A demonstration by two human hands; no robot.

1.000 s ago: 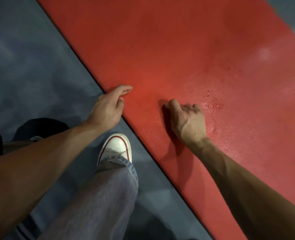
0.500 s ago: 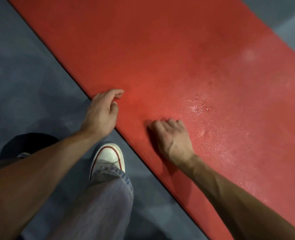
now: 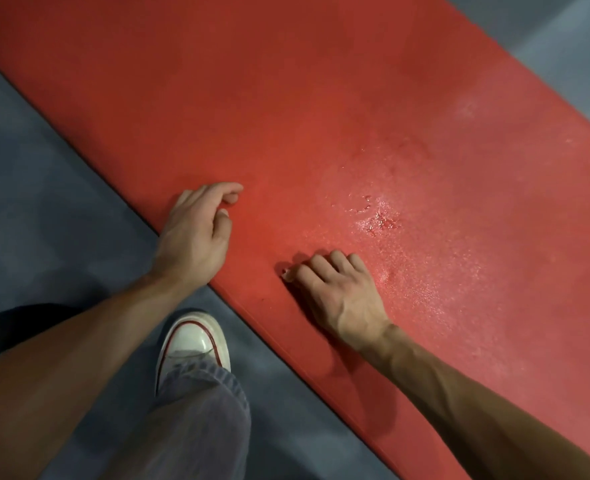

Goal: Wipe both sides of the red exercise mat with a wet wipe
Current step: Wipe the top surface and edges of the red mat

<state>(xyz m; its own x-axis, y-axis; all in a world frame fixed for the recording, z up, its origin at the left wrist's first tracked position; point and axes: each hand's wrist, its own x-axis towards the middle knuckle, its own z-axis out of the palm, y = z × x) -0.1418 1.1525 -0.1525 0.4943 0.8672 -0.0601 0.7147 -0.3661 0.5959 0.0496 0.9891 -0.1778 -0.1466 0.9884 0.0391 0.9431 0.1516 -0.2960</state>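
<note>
The red exercise mat lies flat on the floor and runs diagonally across the view. A wet, glistening patch shows near its middle. My left hand rests on the mat's near edge with loosely curled fingers and holds nothing I can see. My right hand lies knuckles-up on the mat just short of the wet patch, its fingers curled under. A small white sliver of the wet wipe peeks out at the thumb; the remainder is hidden under the hand.
Grey-blue floor borders the mat on the near left and far right. My white sneaker and grey jeans leg stand on the floor right beside the mat's near edge.
My right hand has slid back from the wet patch toward the mat's near edge. My left hand has stayed at the edge, its fingers a little more curled.
</note>
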